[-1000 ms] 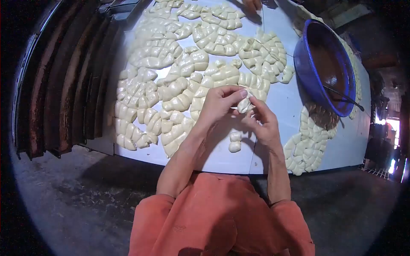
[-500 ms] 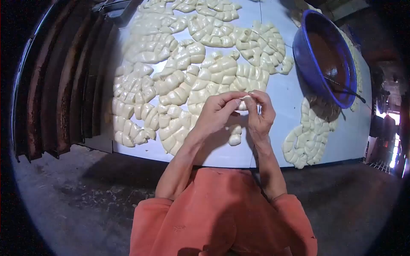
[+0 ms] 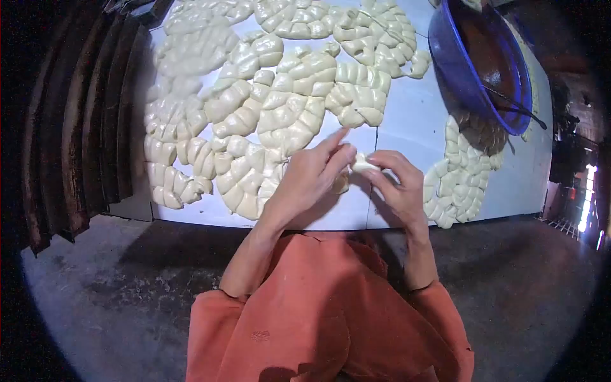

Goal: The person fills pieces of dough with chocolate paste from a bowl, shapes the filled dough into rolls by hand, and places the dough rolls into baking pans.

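Observation:
A small pale dough piece [image 3: 363,163] is pinched between the thumb and fingers of my right hand [image 3: 396,181]. Just left of it is my left hand [image 3: 313,170], its thumb tip close to the piece and its index finger stretched forward; whether it touches the piece is hard to tell. Another small dough piece [image 3: 342,183] lies on the white table [image 3: 407,143], partly hidden behind my left hand. Beyond my hands, glossy pale dough clusters [image 3: 293,121] are spread over the table's left and middle.
A blue basin [image 3: 455,70] of brown liquid stands at the right with a dark-handled utensil [image 3: 519,107] in it. Below it lies another dough cluster [image 3: 455,188]. Rusty metal racks [image 3: 83,127] line the left side. The table's near edge runs just before my body.
The view has shifted, so the table's contents appear higher and further left. My hands have moved slightly apart, with the dough piece now showing between them in my right fingers.

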Motion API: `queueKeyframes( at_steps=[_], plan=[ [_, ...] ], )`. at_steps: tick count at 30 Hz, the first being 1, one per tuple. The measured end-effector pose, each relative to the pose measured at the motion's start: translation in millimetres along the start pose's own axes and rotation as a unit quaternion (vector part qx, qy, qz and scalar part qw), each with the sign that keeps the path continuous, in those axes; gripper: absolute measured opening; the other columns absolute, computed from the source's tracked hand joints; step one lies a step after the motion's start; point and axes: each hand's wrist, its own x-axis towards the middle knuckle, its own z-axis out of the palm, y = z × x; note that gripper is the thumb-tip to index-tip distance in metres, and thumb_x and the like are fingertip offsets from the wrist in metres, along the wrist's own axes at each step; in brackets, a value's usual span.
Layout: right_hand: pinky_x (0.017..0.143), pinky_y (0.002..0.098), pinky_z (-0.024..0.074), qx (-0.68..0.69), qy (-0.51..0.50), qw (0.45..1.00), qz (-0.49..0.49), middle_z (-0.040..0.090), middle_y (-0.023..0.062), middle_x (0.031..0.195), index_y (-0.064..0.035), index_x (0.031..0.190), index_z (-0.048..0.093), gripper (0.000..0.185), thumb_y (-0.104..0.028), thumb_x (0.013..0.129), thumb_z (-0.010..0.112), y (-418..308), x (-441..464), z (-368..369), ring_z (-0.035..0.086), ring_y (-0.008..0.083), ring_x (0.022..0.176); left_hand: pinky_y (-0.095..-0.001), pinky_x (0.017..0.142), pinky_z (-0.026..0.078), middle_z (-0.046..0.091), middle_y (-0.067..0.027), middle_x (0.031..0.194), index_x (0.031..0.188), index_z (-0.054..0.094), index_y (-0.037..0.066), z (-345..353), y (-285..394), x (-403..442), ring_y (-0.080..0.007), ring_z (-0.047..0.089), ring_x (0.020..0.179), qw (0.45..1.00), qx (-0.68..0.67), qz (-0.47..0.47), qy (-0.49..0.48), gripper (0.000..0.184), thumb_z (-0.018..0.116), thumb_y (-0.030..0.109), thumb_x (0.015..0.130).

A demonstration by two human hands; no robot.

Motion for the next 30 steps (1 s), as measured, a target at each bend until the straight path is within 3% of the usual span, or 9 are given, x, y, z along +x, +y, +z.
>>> queueKeyframes(
  at_steps=[2,4,7,10,17,22,24,26,30],
  plan=[
    [0.082,0.0342,0.0558,0.232,0.003,0.941,0.247,0.07,0.0128,0.104,0.0004,0.112,0.068,0.026,-0.003,0.087,0.072,-1,-13,-10,0.069,0.022,0.096,-0.0349,0.084,0.054,0.066,-0.0166,0.121,0.139,0.052,0.002,-5,6,-13,-0.0236,0.069,0.094,0.988,0.145,0.048,0.016,0.054,0.07,0.025,0.094],
    [0.083,0.0338,0.0552,0.212,-0.014,0.943,0.257,0.07,0.0127,0.103,0.0005,0.112,0.068,0.024,-0.006,0.089,0.07,19,-28,-9,0.069,0.0214,0.093,-0.037,0.084,0.055,0.062,-0.0181,0.124,0.146,0.044,0.007,-10,8,-22,-0.0301,0.068,0.099,0.973,0.214,0.082,-0.018,0.07,0.076,0.024,0.086],
    [0.08,0.0327,0.0542,0.04,-0.14,0.975,0.169,0.069,0.0103,0.104,-0.0042,0.115,0.067,0.023,-0.015,0.094,0.065,26,-26,1,0.068,0.0233,0.092,-0.0433,0.076,0.055,0.056,-0.012,0.122,0.141,0.045,0.009,2,-8,-24,-0.0334,0.063,0.103,0.936,0.323,0.124,-0.066,0.075,0.08,0.017,0.075],
    [0.076,0.0386,0.0545,-0.104,-0.125,0.982,0.096,0.063,0.0098,0.104,-0.0115,0.112,0.067,0.024,-0.025,0.092,0.068,18,-26,10,0.066,0.0298,0.091,-0.0432,0.08,0.055,0.057,-0.0123,0.122,0.134,0.051,0.011,10,-13,-20,-0.0348,0.064,0.102,0.938,0.319,0.114,-0.065,0.06,0.076,0.017,0.08],
    [0.08,0.0394,0.0521,-0.186,-0.194,0.962,0.053,0.063,0.0112,0.111,-0.0083,0.117,0.066,0.036,-0.024,0.085,0.073,13,-25,5,0.064,0.0308,0.096,-0.0448,0.082,0.055,0.058,-0.0164,0.123,0.134,0.052,0.008,14,-17,-21,-0.0373,0.064,0.103,0.94,0.309,0.13,-0.069,0.056,0.07,0.01,0.082],
    [0.08,0.0395,0.0514,-0.221,-0.069,0.973,-0.015,0.066,0.013,0.114,-0.0045,0.118,0.064,0.041,-0.025,0.084,0.075,0,-17,11,0.064,0.0322,0.098,-0.0414,0.085,0.055,0.054,-0.0183,0.137,0.139,0.049,0.008,-15,-8,-56,-0.0358,0.065,0.105,0.954,0.269,0.124,-0.039,0.063,0.076,0.02,0.083],
    [0.079,0.0397,0.0517,-0.163,-0.009,0.985,0.056,0.068,0.0139,0.106,-0.0034,0.113,0.066,0.032,-0.018,0.085,0.074,-2,-18,20,0.066,0.032,0.093,-0.0386,0.087,0.055,0.054,-0.0184,0.139,0.136,0.053,0.005,-38,-8,-73,-0.0324,0.068,0.102,0.971,0.231,0.052,0.023,0.059,0.077,0.021,0.084],
    [0.074,0.0392,0.0524,-0.137,-0.01,0.988,0.074,0.069,0.0141,0.096,-0.003,0.107,0.068,0.025,-0.013,0.085,0.073,-26,-5,33,0.067,0.0313,0.085,-0.0341,0.08,0.056,0.069,-0.0167,0.116,0.121,0.063,0.002,-64,-23,-89,-0.0243,0.071,0.092,0.957,0.226,0.084,0.163,0.036,0.074,0.011,0.088],
    [0.068,0.0353,0.0542,-0.105,-0.112,0.988,0.03,0.07,0.0152,0.09,-0.0013,0.104,0.068,0.025,-0.017,0.086,0.074,-44,1,71,0.069,0.0277,0.074,-0.029,0.07,0.055,0.073,-0.0106,0.096,0.106,0.071,0.002,-112,-39,-125,-0.0161,0.068,0.081,0.927,0.223,-0.028,0.299,0.017,0.071,0.008,0.09]
  ],
)
